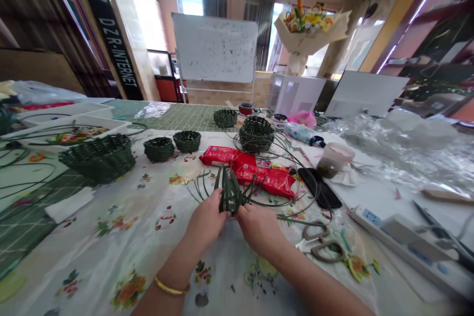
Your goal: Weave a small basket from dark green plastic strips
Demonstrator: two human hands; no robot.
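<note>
Pinched shut on a green woven bundle (230, 193) at lower centre, left hand (206, 218) and right hand (259, 227) hide its base behind their fingers. Stiff flat strips fan upward. Beyond lie glossy red packets (259, 172), then round, ribbed green baskets (255, 133), their insides unseen.

Your surface (374, 192) is spread with a floral cloth (122, 237), over a green grid mat (22, 222) on the left. There's a big woven basket (98, 158) left, small baskets (159, 149) beside it, red packets (255, 170) in the centre, and to the right a black phone (320, 188), scissors (320, 242) and a power strip (400, 242).
</note>
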